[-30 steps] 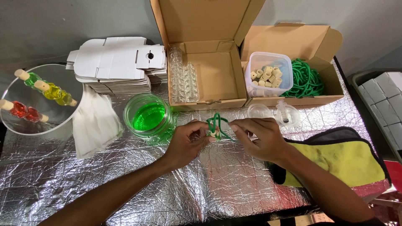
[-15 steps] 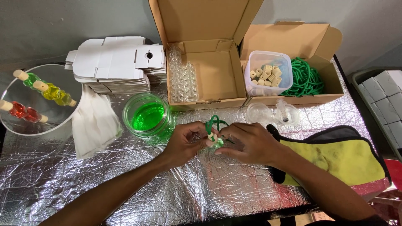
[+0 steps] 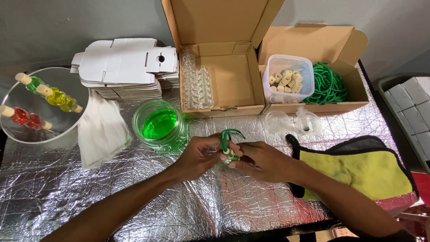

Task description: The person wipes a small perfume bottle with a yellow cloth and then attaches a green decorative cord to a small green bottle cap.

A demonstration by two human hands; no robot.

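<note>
Hands [image 3: 233, 159] closer; jar [image 3: 160, 124] green-filled

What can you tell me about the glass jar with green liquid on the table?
The glass jar is round, clear and open, with no lid on it. It stands upright on the silver foil table cover and holds bright green liquid, partly filled. A white cloth lies to its left, apparently just apart. The left hand works close to its right, not touching it.

green jar [image 3: 160, 125] just left, bare foil [image 3: 201, 210] nearer
</note>
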